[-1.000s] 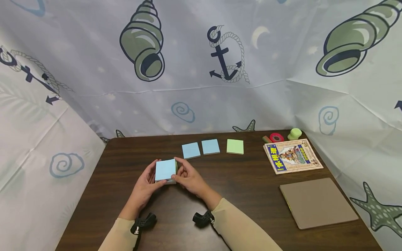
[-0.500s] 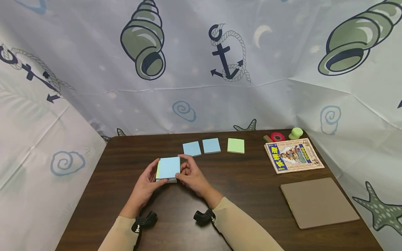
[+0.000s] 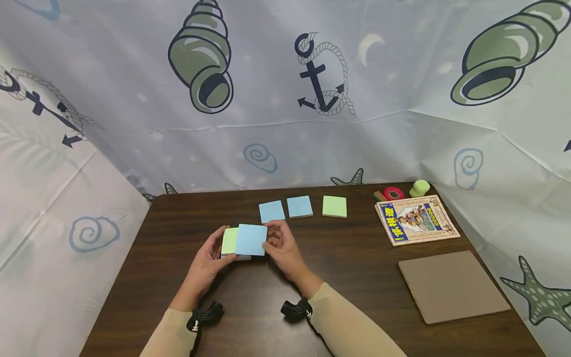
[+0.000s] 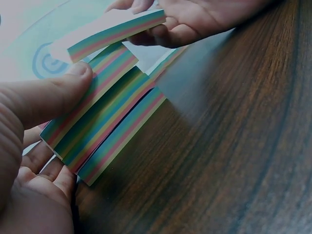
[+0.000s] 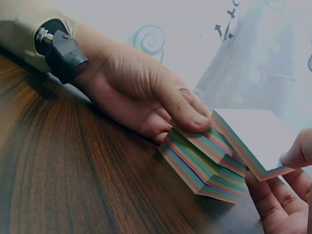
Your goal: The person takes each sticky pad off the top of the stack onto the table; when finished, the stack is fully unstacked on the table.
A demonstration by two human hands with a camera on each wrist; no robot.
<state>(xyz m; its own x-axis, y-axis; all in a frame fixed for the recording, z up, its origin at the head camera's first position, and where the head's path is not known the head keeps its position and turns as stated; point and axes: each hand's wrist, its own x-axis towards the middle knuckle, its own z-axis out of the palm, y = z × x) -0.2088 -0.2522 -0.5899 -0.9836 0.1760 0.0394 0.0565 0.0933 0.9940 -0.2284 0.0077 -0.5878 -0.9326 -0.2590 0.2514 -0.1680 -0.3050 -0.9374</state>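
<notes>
R hand (image 3: 284, 252) pinches blue-topped note block (image 3: 251, 240) by its R edge, partly over the stack (image 3: 229, 241) that L hand (image 3: 206, 261) grips, fingers curled. Block prob. light, fairly stiff, sheets may splay; opp. edges best hold. Block/stack contact unclear.

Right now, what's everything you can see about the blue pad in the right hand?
The blue pad is a square, paper-looking block, plain on top; the wrist views show stripy, many-coloured edges. The right hand pinches its right side. It's tilted, and in the head view it covers part of the green-topped stack; whether they touch is hard to tell.
</notes>
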